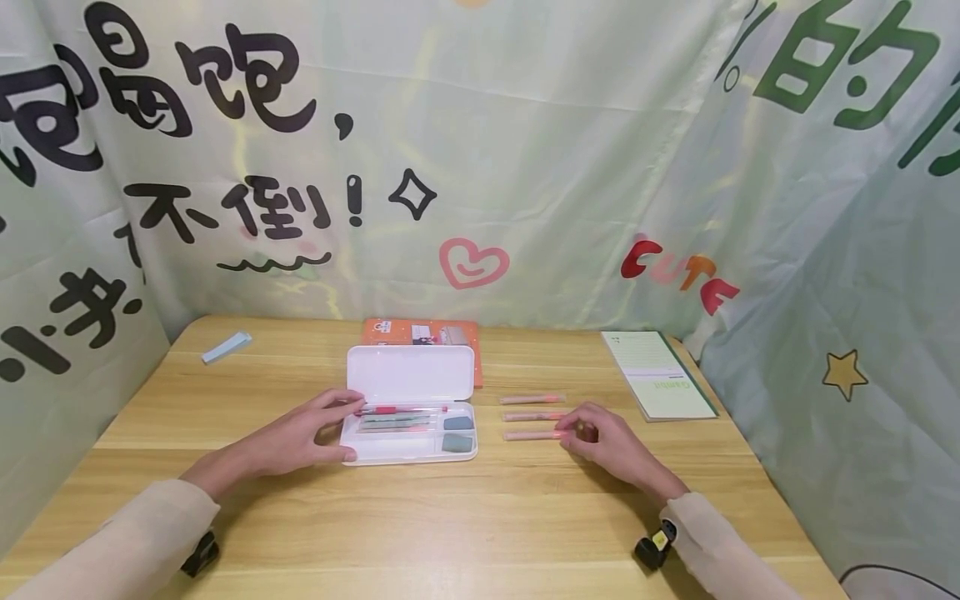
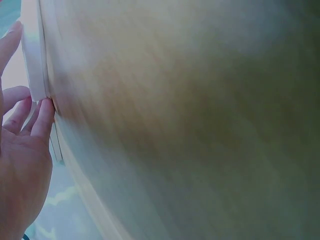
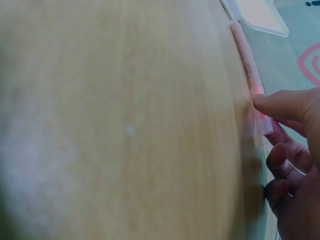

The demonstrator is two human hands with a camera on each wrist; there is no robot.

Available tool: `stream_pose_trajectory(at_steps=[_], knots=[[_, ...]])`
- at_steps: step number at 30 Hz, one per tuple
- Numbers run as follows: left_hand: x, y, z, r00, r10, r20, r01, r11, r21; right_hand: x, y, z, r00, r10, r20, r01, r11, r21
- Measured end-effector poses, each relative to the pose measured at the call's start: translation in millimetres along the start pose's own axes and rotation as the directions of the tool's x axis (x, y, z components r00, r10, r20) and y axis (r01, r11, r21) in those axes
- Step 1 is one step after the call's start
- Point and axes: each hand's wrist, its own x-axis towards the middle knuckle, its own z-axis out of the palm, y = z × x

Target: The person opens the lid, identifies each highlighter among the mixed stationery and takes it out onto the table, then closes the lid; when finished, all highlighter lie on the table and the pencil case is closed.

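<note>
A white pencil case (image 1: 408, 451) lies with its lid (image 1: 410, 372) raised. Inside are a red pen (image 1: 405, 409), several thin pen-like sticks (image 1: 395, 422) and two grey-blue eraser-like blocks (image 1: 457, 442). My left hand (image 1: 303, 437) holds the case's left end, thumb at the front corner and fingers at the hinge side. To the case's right lie three pale pink marker-like pens: a far one (image 1: 528, 399), a middle one (image 1: 531, 416) and a near one (image 1: 528, 436). My right hand (image 1: 611, 442) pinches the right end of the near pink pen (image 3: 245, 52) between thumb and finger.
Behind the case lies an orange booklet (image 1: 471, 354), partly hidden by the lid. A lined notepad (image 1: 667, 387) sits at the back right, and a light blue strip (image 1: 227, 347) at the back left. A printed curtain (image 1: 540, 183) encloses the wooden table (image 1: 450, 533).
</note>
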Motion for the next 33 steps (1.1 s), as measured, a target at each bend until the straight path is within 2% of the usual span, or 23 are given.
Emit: stream_pose_trajectory(at_steps=[11,18,23,26,33], knots=[[-0.5,-2.1,0.3,1.0,0.0,-0.005,0.0,1.0,0.009,1.7,-1.8,-2.8,1.0,-0.003,-0.029,0.004,1.0,0.028],[-1.7,-3.0,0.0,1.0,0.001,-0.008,-0.001,1.0,0.009,22.9,-25.9,-2.8,0.998,-0.044,-0.035,0.046,0.997,0.061],[-1.1,-3.3,0.7,1.0,0.008,-0.008,-0.008,1.0,0.011,43.7,-56.4,11.7,0.998,-0.054,0.026,0.052,0.996,0.075],[-0.4,-3.7,1.0,1.0,0.011,-0.008,-0.011,1.0,0.011,55.3,-72.5,24.8,0.993,-0.1,0.06,0.095,0.992,0.079],[-0.4,-1.5,0.2,1.0,0.005,-0.001,-0.005,1.0,0.002,78.7,-106.9,65.8,0.952,-0.262,0.159,0.25,0.964,0.092]])
